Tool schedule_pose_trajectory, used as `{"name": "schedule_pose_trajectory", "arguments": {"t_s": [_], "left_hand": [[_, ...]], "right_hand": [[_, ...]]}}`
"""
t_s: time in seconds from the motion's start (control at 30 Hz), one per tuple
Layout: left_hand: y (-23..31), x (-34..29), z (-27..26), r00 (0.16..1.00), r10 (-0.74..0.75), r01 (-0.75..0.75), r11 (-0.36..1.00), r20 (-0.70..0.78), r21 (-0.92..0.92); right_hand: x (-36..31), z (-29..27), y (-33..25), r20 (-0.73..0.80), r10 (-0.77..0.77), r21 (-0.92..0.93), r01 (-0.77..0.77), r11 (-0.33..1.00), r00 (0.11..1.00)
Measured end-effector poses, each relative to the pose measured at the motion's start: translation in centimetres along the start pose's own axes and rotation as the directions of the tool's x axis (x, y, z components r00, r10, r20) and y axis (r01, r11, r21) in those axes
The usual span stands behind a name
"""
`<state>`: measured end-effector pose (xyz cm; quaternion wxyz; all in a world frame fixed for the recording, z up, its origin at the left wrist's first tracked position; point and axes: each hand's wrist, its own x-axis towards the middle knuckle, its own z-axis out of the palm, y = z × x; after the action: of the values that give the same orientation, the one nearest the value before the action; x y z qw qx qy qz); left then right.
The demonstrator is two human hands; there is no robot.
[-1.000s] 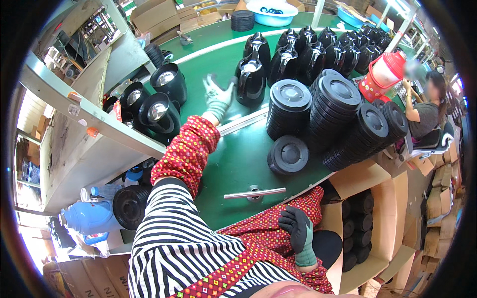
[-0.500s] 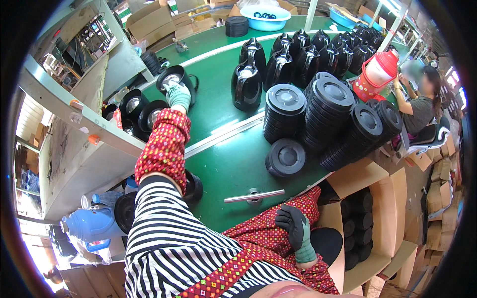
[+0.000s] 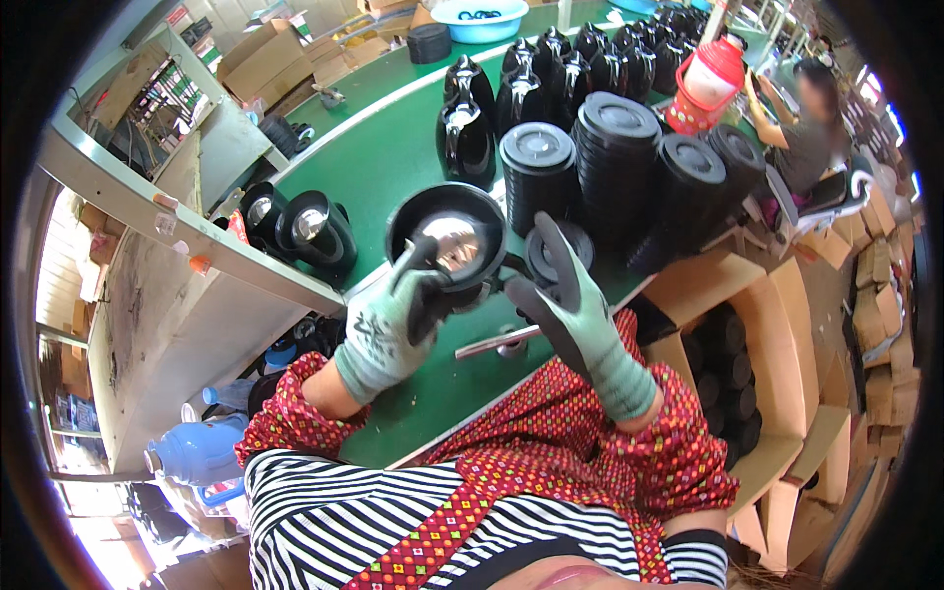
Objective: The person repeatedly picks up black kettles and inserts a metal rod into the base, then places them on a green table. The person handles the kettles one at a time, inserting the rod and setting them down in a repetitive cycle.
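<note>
A black vacuum jug (image 3: 489,218) with a shiny liner is tilted so its wide open end faces me, above the green table. My left hand (image 3: 385,334), in a green and dark grey glove, grips the near-left rim. On the other side, my right hand (image 3: 580,313), gloved alike, has its fingers and thumb spread near the jug's handle. I cannot tell whether it touches the handle. Behind the right fingers is a round black ribbed part (image 3: 580,251), partly hidden.
Stacks of black round parts (image 3: 539,147) stand at the right, before rows of black jugs (image 3: 465,143). More open jugs (image 3: 320,236) lie left. A metal bar (image 3: 482,346) sits at the front edge. An open carton (image 3: 777,344) is at my right; a person (image 3: 811,123) sits beyond.
My left hand has brought the jug from the far left to the middle in front of me. My right hand has risen from my lap and spread its fingers beside it.
</note>
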<state>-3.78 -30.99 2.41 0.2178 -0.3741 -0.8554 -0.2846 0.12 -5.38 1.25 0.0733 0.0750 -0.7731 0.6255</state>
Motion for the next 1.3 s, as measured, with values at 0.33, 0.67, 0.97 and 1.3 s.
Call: {"name": "schedule_pose_trajectory", "arguments": {"t_s": [0.33, 0.67, 0.97, 1.3], "left_hand": [[4.9, -5.5, 2.7, 0.957, -0.257, 0.091, 0.705, -0.134, -0.704], [4.2, -7.4, 14.0, 0.735, 0.108, 0.64, -0.434, 0.669, -0.634], [0.7, -9.1, 12.8, 0.746, -0.07, 0.519, -0.563, 0.663, -0.643], [-1.1, -10.3, 10.8, 0.763, -0.185, 0.499, -0.439, 0.619, -0.747]], "right_hand": [[-7.7, -4.9, 0.4, 0.078, 0.301, 0.485, -0.3, 0.821, 0.95], [-11.0, -8.5, -1.0, 0.269, 0.36, 0.589, -0.449, 0.672, 0.893], [1.3, -3.2, 8.6, -0.087, 0.17, -0.771, -0.175, 0.612, 0.982], [4.6, 0.1, 13.2, -0.291, 0.192, -0.861, -0.344, 0.376, 0.937]]}}
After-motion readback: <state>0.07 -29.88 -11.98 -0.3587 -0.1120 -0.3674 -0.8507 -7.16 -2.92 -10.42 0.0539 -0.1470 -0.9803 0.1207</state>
